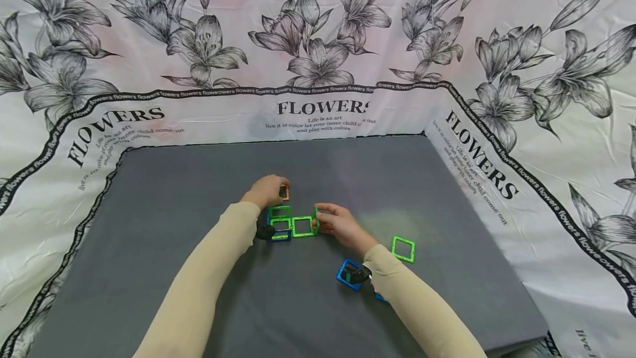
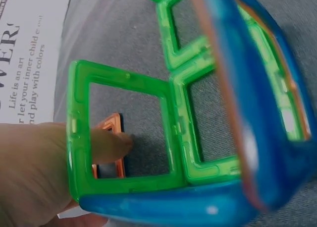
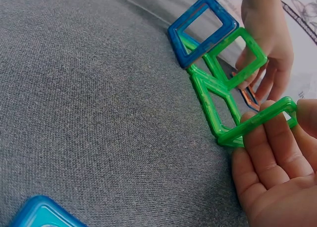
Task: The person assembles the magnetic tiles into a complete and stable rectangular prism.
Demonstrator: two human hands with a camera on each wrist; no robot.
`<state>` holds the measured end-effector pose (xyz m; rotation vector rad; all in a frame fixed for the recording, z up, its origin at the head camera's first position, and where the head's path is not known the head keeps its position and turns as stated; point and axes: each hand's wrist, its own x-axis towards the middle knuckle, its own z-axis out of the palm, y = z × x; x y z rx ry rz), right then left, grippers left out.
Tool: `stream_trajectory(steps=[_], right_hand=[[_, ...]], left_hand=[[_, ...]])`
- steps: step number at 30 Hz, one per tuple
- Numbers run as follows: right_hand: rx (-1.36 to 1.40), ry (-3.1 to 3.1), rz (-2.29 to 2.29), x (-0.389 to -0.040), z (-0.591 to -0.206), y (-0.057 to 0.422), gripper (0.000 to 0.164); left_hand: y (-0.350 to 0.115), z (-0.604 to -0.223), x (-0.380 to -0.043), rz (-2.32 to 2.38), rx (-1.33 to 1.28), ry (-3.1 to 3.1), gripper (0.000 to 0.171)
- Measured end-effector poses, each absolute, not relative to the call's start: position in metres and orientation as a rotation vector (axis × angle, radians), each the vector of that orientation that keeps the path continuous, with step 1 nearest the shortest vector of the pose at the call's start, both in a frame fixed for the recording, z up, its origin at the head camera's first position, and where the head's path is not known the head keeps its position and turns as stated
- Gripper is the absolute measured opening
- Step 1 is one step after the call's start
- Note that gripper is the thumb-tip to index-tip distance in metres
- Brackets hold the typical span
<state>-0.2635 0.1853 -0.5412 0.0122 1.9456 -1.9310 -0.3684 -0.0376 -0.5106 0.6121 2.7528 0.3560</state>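
Joined magnetic building tiles stand on the grey table: two green square frames [image 1: 302, 235] lie flat, with blue tiles [image 3: 203, 31] and a green tile [image 2: 126, 76] upright at the left end. Just beyond them, my left hand [image 1: 265, 191] pinches a small orange tile [image 1: 285, 193]; in the left wrist view it shows through the green frame, partly behind a finger. My right hand [image 1: 343, 227] holds another green tile [image 3: 257, 122] upright at the right end, thumb on one side and fingers on the other. Its lower edge meets the flat green tile.
A loose green square tile [image 1: 403, 249] lies right of my right forearm. A blue tile [image 1: 349, 280] lies beneath the right wrist camera, and another blue piece [image 1: 380, 296] is mostly hidden by the sleeve. Flower-printed cloth [image 1: 318, 115] borders the grey table [image 1: 199, 181].
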Motion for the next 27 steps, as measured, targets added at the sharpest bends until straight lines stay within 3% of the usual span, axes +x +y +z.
stream_trajectory(steps=[17, 27], right_hand=[[0.022, 1.93, -1.945, -0.263, -0.543, 0.181, 0.051], [0.071, 1.934, -1.986, -0.264, -0.544, 0.179, 0.05]], left_hand=[[-0.039, -0.5, -0.369, 0.315, 0.665, 2.804, 0.04], [-0.036, -0.463, -0.355, 0.465, 0.867, 2.825, 0.036]])
